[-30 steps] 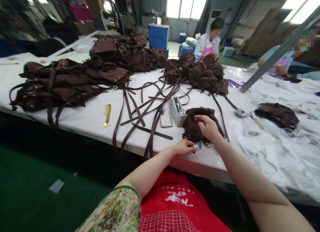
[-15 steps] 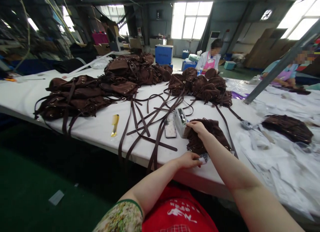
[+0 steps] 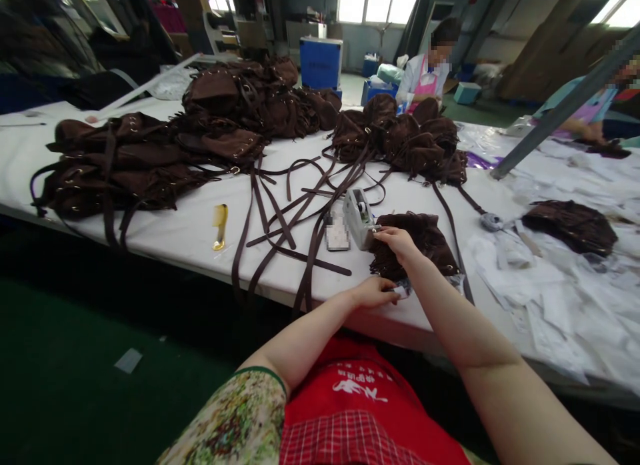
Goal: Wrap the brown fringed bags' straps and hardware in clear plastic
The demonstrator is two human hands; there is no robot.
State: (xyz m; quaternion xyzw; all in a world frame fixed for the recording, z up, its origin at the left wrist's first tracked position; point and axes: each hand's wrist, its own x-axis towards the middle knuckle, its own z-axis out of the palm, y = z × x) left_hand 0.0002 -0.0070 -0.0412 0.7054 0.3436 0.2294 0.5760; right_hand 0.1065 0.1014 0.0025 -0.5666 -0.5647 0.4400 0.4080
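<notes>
My right hand (image 3: 400, 243) reaches to the front end of a grey tape dispenser (image 3: 356, 225), fingers pinched at its cutting edge where the tape comes off; the strip itself is too small to make out clearly. Close to the table's front edge, my left hand (image 3: 374, 293) is closed on a small clear plastic bag with a white patch (image 3: 401, 291). Under and beside my right forearm lies a dark brown fringed bag (image 3: 430, 241). A small white card (image 3: 337, 233) rests left of the dispenser.
Brown bags are heaped at the left (image 3: 130, 158), back (image 3: 240, 91) and centre (image 3: 400, 138), their straps (image 3: 280, 245) trailing over the table. A yellow comb (image 3: 220, 226) lies near the edge. White wrapping (image 3: 550, 305) covers the right side. A slanted metal post (image 3: 550, 121) rises there; two people work beyond.
The view has tilted down, so everything sits higher in the picture. Both hands stay in nearly the same places, right at the dispenser, left at the plastic bag.
</notes>
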